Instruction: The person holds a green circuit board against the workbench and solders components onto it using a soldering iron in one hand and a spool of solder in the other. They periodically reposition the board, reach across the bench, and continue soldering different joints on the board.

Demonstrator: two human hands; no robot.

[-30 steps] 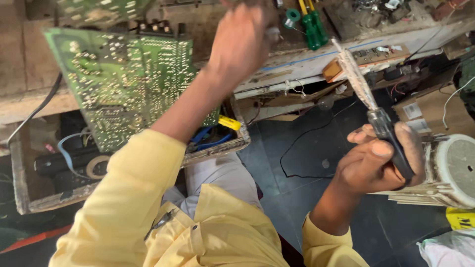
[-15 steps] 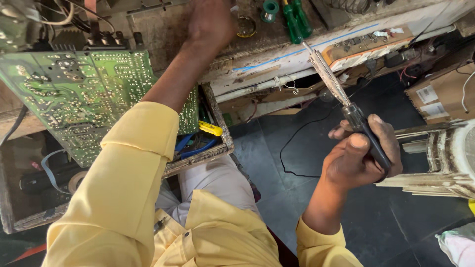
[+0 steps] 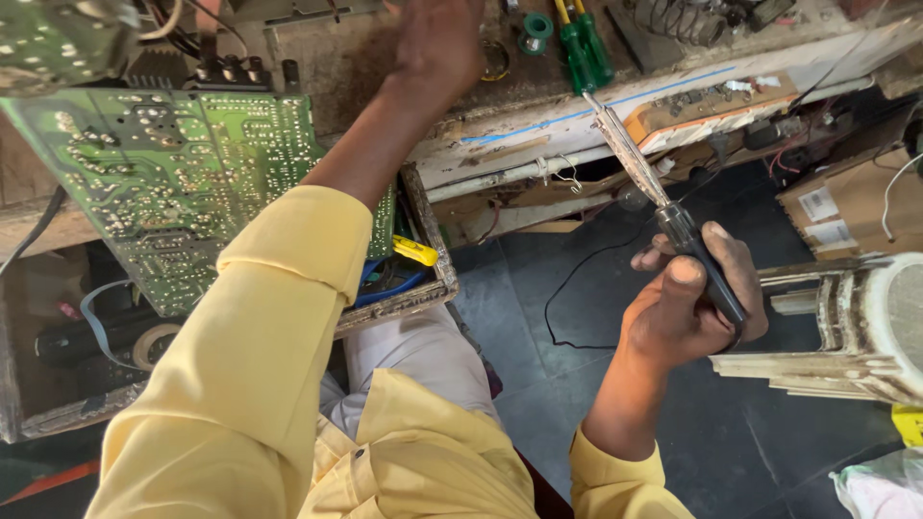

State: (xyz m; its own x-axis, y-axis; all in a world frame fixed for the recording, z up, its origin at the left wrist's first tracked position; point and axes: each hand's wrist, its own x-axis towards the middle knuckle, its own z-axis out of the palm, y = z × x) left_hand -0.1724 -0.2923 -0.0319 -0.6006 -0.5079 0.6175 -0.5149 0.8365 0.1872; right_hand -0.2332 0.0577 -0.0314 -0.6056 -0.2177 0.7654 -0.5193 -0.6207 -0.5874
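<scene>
Gripping the iron [image 3: 663,207] by its dark handle, my right hand [image 3: 687,312] feels it stiff, light; left hand's [image 3: 437,43] grip I cannot tell.

The worktop [image 3: 538,115] runs across the top of the view, its front edge slanting up toward the right. On it, near the middle of that edge, lie two screwdrivers [image 3: 585,48] side by side, with a small spool [image 3: 535,31] just left of them. The left hand [image 3: 437,43] rests on the worktop left of the spool. A circuit board [image 3: 163,183] stands at the worktop's left end, over an open drawer [image 3: 428,279] hanging below the front edge. The right hand [image 3: 687,308] is in front of the worktop, over the floor [image 3: 577,384], its fingers [image 3: 673,279] wrapped around a soldering iron [image 3: 663,207] whose tip reaches up to the front edge. A cardboard box [image 3: 846,207] sits on the floor at the right.
</scene>
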